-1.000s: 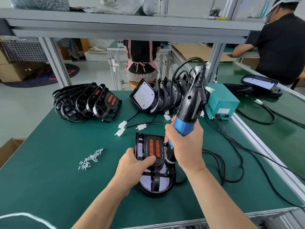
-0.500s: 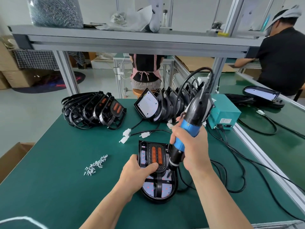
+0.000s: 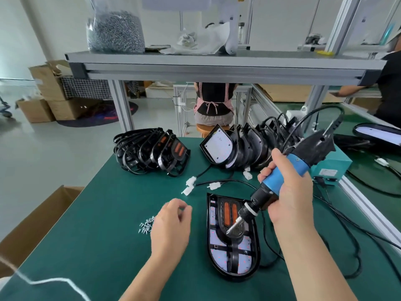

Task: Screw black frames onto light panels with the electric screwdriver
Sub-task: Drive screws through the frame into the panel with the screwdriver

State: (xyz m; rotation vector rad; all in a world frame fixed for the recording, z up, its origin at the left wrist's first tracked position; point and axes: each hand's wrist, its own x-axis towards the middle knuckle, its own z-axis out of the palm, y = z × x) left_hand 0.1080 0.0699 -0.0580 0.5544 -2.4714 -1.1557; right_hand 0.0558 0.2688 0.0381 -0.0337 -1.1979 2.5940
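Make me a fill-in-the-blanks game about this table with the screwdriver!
The electric screwdriver in the right hand has a ____ handle.
The small screws lie on the ____ mat, next to the left hand.
The light panel under the screwdriver's tip has two ____ bars.
Missing words: blue, green, orange.

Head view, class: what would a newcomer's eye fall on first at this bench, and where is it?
First, the blue-and-black electric screwdriver, tilted in the right hand, its bit over the framed light panel lying centre on the green table. Next, the left hand hovering beside a small pile of screws, with stacked black frames behind.
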